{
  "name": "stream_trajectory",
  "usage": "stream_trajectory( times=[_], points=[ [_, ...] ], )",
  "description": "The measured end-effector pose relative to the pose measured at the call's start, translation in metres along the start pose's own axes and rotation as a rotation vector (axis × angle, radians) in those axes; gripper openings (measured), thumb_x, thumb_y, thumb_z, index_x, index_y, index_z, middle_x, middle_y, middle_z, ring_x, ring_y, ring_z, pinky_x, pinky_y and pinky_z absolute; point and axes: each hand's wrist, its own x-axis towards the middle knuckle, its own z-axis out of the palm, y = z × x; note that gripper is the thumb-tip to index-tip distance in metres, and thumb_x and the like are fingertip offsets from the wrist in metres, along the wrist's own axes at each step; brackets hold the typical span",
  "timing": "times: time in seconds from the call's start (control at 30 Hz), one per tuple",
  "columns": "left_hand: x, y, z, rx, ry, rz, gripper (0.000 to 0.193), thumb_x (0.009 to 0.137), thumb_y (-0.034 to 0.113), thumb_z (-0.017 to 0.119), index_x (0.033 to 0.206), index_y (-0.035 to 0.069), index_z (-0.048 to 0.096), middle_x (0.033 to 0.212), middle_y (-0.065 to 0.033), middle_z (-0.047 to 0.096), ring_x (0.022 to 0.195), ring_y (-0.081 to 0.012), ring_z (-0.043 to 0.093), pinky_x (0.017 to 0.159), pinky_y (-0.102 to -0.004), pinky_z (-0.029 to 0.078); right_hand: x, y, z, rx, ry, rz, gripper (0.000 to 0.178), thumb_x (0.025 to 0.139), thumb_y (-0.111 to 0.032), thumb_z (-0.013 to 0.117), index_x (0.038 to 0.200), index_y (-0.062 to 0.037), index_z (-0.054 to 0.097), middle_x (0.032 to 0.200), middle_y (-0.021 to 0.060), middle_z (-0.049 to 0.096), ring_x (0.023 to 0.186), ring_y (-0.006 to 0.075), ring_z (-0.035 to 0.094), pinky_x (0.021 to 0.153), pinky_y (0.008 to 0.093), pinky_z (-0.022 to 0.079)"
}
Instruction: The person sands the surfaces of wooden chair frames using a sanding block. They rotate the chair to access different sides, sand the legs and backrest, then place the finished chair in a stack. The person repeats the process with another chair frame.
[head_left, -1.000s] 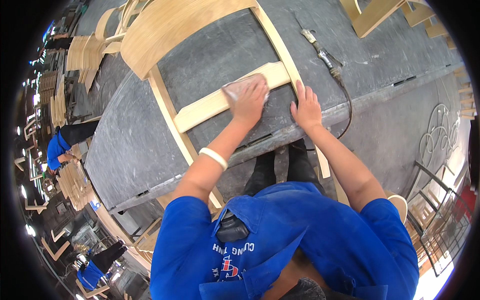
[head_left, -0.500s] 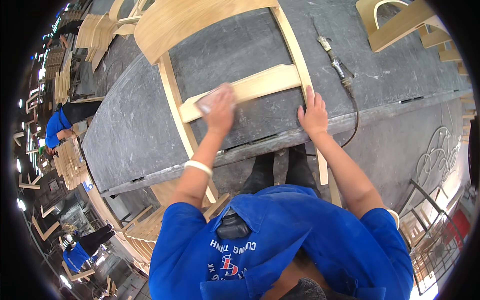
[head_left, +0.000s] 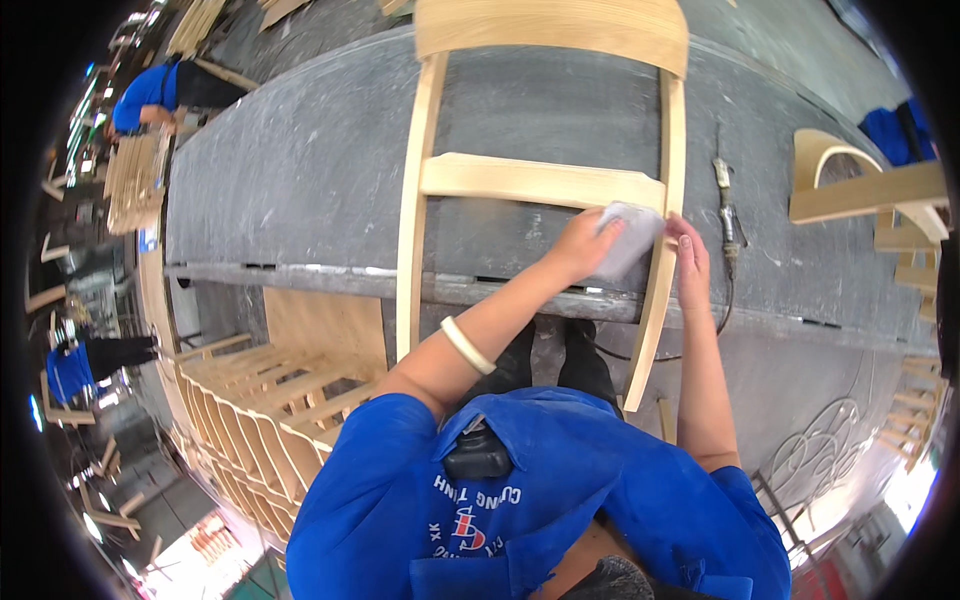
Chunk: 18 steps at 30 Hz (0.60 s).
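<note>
A light wooden chair-back frame (head_left: pixel 540 181) lies on the grey worktable, with a curved top rail (head_left: pixel 550 32) at its far end. Its two side posts reach past the table's near edge. My left hand (head_left: pixel 580 248) is closed on a pale grey sandpaper sheet (head_left: pixel 634 238), at the right end of the lower crossrail, beside the right post (head_left: pixel 655 290). On that post's outer side is my right hand (head_left: pixel 692 268), fingers extended and fingertips against the wood. It grips nothing that I can see.
An air tool (head_left: pixel 727 215) with a hose lies right of the frame. Curved wooden parts (head_left: pixel 870 195) stand at the far right. Below the table's left part is a stack of wooden frames (head_left: pixel 270 390). People in blue work at the left (head_left: pixel 150 95) and far right (head_left: pixel 895 132).
My left hand has taken the sandpaper from the crossrail's left end to its right end. My right hand stays by the right post. The view has turned, so the frame now looks straighter.
</note>
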Motion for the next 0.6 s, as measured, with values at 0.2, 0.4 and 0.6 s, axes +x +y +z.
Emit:
stream_trajectory(
  times=[0.2, 0.4, 0.6],
  points=[
    [-0.041, 0.001, -0.053, -0.290, 0.116, -0.166, 0.038, 0.089, 0.033, 0.060, 0.097, -0.004, 0.063, 0.082, -0.0089, 0.066, 0.076, -0.0112, 0.060, 0.067, -0.0300, 0.048, -0.005, -0.052, 0.065, 0.454, -0.509, 0.568, 0.056, 0.088, -0.038, 0.057, 0.124, 0.0041, 0.048, 0.121, 0.0120, 0.056, 0.109, 0.0218, 0.054, 0.094, 0.0342, 0.043],
    [-0.031, -0.056, -0.152, 0.503, 0.591, 0.129, 0.035, 0.083, 0.034, 0.064, 0.069, 0.002, 0.061, 0.070, -0.0127, 0.060, 0.073, -0.0283, 0.058, 0.068, -0.0393, 0.044, 0.029, -0.092, 0.097, -0.384, -0.480, 0.112, 0.041, 0.093, -0.026, 0.051, 0.127, -0.0029, 0.049, 0.122, 0.0129, 0.055, 0.116, 0.0272, 0.050, 0.098, 0.0329, 0.038],
    [-0.042, -0.134, -0.238, 1.027, 0.683, -0.099, 0.052, 0.078, 0.014, 0.064, 0.124, 0.003, 0.041, 0.107, -0.0172, 0.047, 0.097, -0.0388, 0.047, 0.080, -0.0443, 0.042, 0.058, -0.020, 0.107, -1.608, -0.396, -0.468, 0.059, 0.079, -0.016, 0.060, 0.135, -0.0183, 0.042, 0.142, -0.0003, 0.038, 0.134, 0.0293, 0.030, 0.107, 0.0470, 0.028]
  ],
)
